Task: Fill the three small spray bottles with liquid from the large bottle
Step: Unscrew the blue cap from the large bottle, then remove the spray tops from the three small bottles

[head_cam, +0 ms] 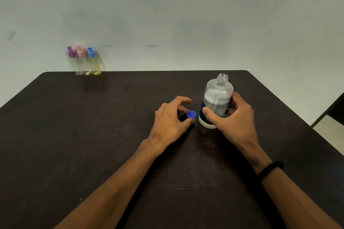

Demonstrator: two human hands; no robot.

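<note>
Dark table (74, 135) seen from above, rounded far corners, top marked with faint scuffs and smudges. Pale wall (186, 15) set directly behind the far edge, marked with a few grey smears and small dark spots. Dark chair frame (333, 111) partly seen at the right edge, just beside the table's right side. Strip of light floor (333, 126) seen beneath it.
</note>
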